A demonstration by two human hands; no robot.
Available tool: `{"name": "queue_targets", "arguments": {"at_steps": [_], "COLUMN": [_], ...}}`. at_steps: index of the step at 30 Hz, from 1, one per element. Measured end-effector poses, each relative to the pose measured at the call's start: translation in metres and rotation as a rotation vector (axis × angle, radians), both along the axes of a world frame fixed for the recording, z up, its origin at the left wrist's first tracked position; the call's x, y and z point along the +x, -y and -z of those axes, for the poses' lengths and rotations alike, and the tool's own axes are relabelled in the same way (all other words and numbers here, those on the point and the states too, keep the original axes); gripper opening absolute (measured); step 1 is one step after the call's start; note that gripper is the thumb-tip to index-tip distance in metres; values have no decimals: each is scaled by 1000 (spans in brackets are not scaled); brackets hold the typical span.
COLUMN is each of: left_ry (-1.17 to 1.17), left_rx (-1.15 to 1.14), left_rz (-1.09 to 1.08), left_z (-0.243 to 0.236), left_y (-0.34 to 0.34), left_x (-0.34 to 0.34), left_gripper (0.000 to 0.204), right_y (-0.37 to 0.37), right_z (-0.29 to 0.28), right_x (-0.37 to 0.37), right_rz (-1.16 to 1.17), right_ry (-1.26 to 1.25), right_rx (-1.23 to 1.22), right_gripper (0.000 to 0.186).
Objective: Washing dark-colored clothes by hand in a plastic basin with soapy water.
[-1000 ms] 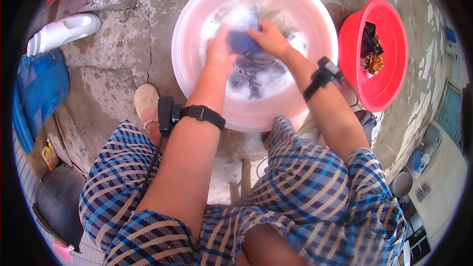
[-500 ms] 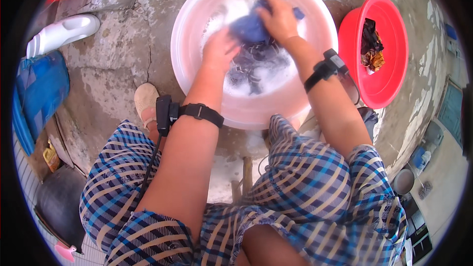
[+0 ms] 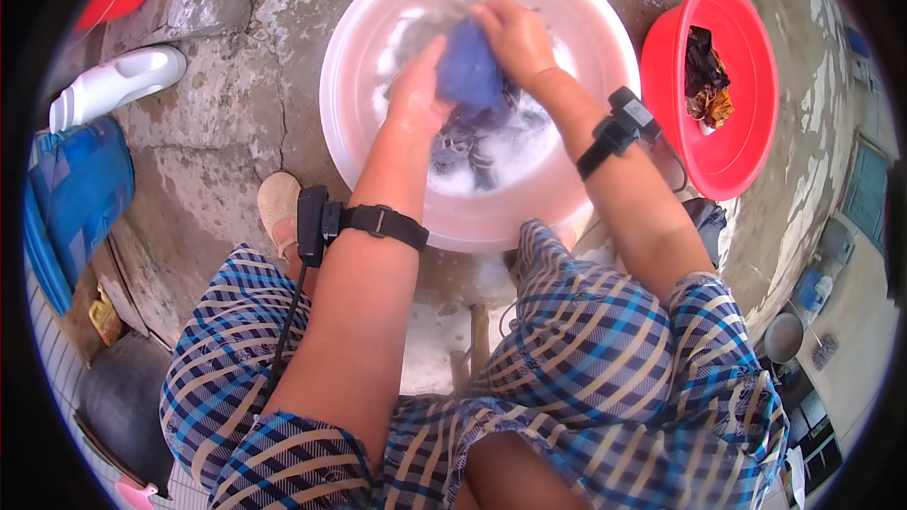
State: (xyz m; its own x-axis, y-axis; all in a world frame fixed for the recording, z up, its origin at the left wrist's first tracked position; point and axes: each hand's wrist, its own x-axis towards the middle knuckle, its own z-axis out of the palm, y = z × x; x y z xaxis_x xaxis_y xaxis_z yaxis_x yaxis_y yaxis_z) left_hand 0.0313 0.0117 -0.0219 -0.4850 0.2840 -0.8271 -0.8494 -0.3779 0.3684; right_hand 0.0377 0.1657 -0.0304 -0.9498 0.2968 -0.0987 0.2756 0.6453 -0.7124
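Note:
A wad of wet blue cloth (image 3: pixel 470 68) is held up over a large pale pink basin (image 3: pixel 368 165) with a white rim. My right hand (image 3: pixel 518 41) grips its upper right side, fingers curled over it. Along the cloth's left edge, my left hand (image 3: pixel 419 87) closes on it, partly blurred. Below them, dark patterned laundry (image 3: pixel 463 153) lies in white suds (image 3: pixel 510 159). The hands hide part of the blue cloth and the water behind it.
To the right stands a red basin (image 3: pixel 732 156) with dark and orange-brown cloth (image 3: pixel 707 85) in it. A white bottle (image 3: pixel 118 85) lies at left, above a blue plastic container (image 3: pixel 85 189). My foot in a beige shoe (image 3: pixel 278 208) rests beside the pink basin.
My left hand has gone from loosely spread beside the blue cloth to closed on its edge. The cloth and my right hand have shifted slightly left.

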Motion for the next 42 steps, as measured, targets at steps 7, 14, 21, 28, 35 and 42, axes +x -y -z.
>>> {"name": "queue_targets", "arguments": {"at_steps": [7, 14, 21, 28, 35, 42], "left_ry": [-80, 38, 118, 122, -19, 29], "left_rx": [-265, -94, 48, -56, 253, 101], "left_rz": [121, 163, -68, -118, 22, -25], "left_z": [26, 33, -17, 24, 39, 3], "left_y": [20, 19, -29, 3, 32, -10], "left_x": [9, 7, 11, 13, 13, 20], "left_gripper": [62, 71, 33, 38, 34, 38], "right_y": [-7, 60, -9, -22, 73, -24], "right_z": [43, -40, -4, 45, -42, 22], "right_x": [41, 50, 7, 32, 45, 11], "right_rz": [-187, -62, -51, 48, -407, 293], "right_ry": [294, -116, 134, 56, -45, 8], "right_rx": [54, -377, 174, -120, -20, -92], "right_gripper": [38, 23, 33, 38, 25, 41]}}
